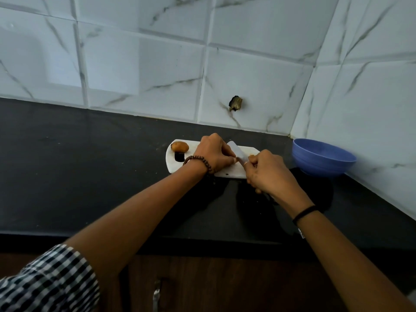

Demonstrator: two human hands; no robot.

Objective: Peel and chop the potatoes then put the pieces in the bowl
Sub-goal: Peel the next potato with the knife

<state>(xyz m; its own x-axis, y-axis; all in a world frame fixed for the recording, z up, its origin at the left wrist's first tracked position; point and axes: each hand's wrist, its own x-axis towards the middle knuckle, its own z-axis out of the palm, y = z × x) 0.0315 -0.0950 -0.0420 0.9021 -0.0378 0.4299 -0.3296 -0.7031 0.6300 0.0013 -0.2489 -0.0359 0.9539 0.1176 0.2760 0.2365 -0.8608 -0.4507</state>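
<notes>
Potato (179, 146), one, whole and unpeeled, lies on the dark tabletop (90, 165) at the left end of the single white board (234, 171), one blue bowl (324, 157) off to the right, the left hand (213, 152) curled knuckles-up mid-board with its hold hidden, the right hand (267, 172) gripping one knife (235, 149).

The black counter (90, 176) carries a white cutting board (229, 172) and, nearer the corner, a blue bowl (324, 157).
</notes>
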